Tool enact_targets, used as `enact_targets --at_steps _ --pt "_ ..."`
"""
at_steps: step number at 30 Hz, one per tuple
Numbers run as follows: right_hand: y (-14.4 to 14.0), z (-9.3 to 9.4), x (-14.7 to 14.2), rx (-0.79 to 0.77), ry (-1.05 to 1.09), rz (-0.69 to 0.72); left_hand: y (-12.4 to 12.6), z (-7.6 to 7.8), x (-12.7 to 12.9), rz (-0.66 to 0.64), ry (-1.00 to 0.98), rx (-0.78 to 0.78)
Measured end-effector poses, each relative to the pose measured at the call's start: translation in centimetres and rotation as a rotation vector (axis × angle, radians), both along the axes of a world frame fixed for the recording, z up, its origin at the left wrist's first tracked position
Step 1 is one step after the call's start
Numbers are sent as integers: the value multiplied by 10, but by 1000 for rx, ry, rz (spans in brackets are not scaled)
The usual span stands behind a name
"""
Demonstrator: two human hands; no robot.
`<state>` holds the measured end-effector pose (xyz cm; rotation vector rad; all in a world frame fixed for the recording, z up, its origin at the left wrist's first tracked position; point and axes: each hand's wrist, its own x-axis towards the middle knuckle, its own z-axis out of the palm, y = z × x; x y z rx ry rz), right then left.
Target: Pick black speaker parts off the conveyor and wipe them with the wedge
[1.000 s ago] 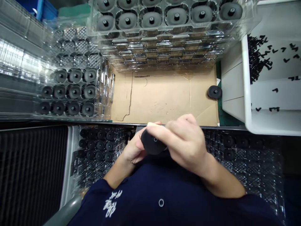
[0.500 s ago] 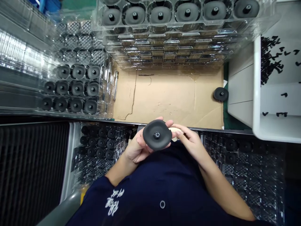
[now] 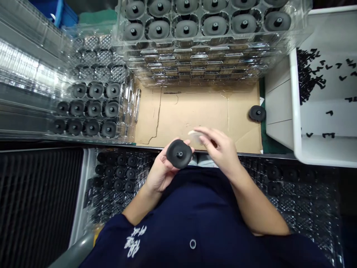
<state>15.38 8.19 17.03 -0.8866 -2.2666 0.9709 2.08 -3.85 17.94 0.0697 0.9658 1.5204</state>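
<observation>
Over the front edge of the bench, my left hand [image 3: 161, 171] grips a matte black rounded disc [image 3: 179, 154] with a small raised stub at its centre. The stub side faces up toward me. My right hand [image 3: 223, 149], just to the right and a little higher, pinches a thin pale piece [image 3: 196, 137] between thumb and fingers. That piece is blurred, so its kind is unclear, and it is apart from the disc. A similar black part [image 3: 257, 113] lies at the right of the cardboard sheet [image 3: 200, 111].
Stacked clear plastic trays [image 3: 212, 50] holding black discs stand at the back. Another clear tray [image 3: 122, 123], partly filled with discs, lies at left. A white bin [image 3: 297, 149] at right contains many small black angled pieces [image 3: 311, 76]. More trays [image 3: 118, 193] sit below the bench.
My right hand has lifted up and away from the disc, carrying the pale piece over the cardboard. My left hand has shifted slightly left and up with the disc.
</observation>
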Motion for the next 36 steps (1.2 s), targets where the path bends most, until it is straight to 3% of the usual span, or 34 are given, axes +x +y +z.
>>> enact_targets --at_steps 4,7,9,11,13,15,17,19,23,25,27,30,33,36 --pt "-9 -70 18 -125 -112 -134 -2 11 -7 -15 6 -15" --pt "-16 -93 25 -190 -185 -91 0 18 -6 -18 23 -39" --pt "-13 -78 25 -198 -178 -127 3 19 -4 -15 33 -25" --pt "-7 -42 21 -158 -94 -207 6 19 -1 -10 40 11" --pt "-4 3 12 -23 61 -233 7 15 1 -3 60 41" --pt "-6 36 2 158 170 -85 7 9 2 18 110 57" --pt "-12 46 -4 213 175 31 7 4 1 55 169 70" --pt "-15 31 -2 48 130 10 6 1 -3 80 185 68" --pt "-16 -38 22 -575 162 -193 5 9 -11 80 120 77" --pt "-15 -65 35 -724 115 -285 6 14 -10 61 102 70" --pt "-14 -69 44 -746 34 -325 9 17 -7 28 82 48" --pt "-13 -29 42 -615 84 -296 14 17 0 1 67 48" --pt "-18 30 25 -245 206 -203 14 17 5 -4 88 66" --pt "-29 61 5 115 253 50 11 18 5 -35 104 66"
